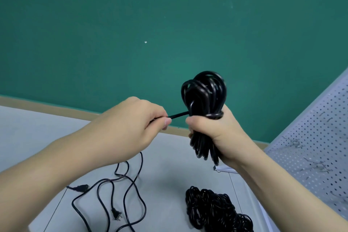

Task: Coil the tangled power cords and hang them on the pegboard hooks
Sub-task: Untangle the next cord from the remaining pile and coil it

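Note:
My right hand [216, 133] grips a black power cord bundle [205, 96] folded into long loops, held upright above the table. One turn of the cord wraps around the bundle just above my fist. My left hand [135, 124] pinches the free end of that cord [178, 115], pulled taut sideways from the bundle. A loose black cord [120, 184] with a plug lies sprawled on the grey table [28, 133] below my left arm. A tangled heap of black cords [212, 211] rests near the front right. The white pegboard [320, 137] with metal hooks [295, 143] stands at the right.
A green wall [150, 24] with a tan strip along its base rises behind the table. The pegboard leans at the table's right end, its hooks bare.

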The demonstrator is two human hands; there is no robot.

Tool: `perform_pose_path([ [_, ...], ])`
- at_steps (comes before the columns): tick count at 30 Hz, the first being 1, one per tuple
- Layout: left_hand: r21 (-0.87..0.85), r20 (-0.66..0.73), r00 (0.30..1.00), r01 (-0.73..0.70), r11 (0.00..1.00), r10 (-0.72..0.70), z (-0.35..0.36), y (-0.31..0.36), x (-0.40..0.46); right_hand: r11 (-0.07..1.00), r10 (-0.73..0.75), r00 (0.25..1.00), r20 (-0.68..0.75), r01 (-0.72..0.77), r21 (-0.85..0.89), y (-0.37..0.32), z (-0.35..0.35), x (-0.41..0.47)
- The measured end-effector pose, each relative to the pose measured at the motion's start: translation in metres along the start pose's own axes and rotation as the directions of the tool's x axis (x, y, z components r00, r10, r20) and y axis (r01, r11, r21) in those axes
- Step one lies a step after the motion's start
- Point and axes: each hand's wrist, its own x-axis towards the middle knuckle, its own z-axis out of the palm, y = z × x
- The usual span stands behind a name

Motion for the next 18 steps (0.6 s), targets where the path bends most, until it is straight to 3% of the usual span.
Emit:
perform_pose_path([
  [2, 0.202, 0.066, 0.997, -0.044, 0.978, 0.031, -0.005, 0.006, -0.001, 0.980, -0.058, 0.998, -0.002, 0.057, -0.192, 0.001, 0.000, 0.000],
  [4, 0.436, 0.154, 0.986, -0.124, 0.891, 0.062, -0.006, 0.013, 0.000, 0.962, -0.056, 0.998, -0.018, 0.049, -0.267, 0.004, -0.001, 0.000],
  [6, 0.539, 0.235, 0.966, -0.219, 0.813, 0.105, -0.003, 0.020, 0.002, 0.951, -0.046, 0.998, -0.043, 0.030, -0.306, 0.010, -0.002, 0.003],
  [13, 0.590, 0.335, 0.916, -0.387, 0.709, 0.220, 0.002, 0.030, 0.003, 0.809, 0.019, 1.000, 0.018, -0.005, -0.588, 0.031, 0.017, 0.009],
  [16, 0.568, 0.322, 0.915, -0.392, 0.724, 0.243, -0.002, 0.025, 0.007, 0.686, 0.080, 0.986, 0.145, 0.051, -0.726, 0.037, 0.027, 0.010],
  [18, 0.485, 0.274, 0.911, -0.408, 0.773, 0.309, -0.005, 0.017, 0.008, 0.640, 0.098, 0.951, 0.293, 0.165, -0.750, 0.039, 0.040, 0.007],
])
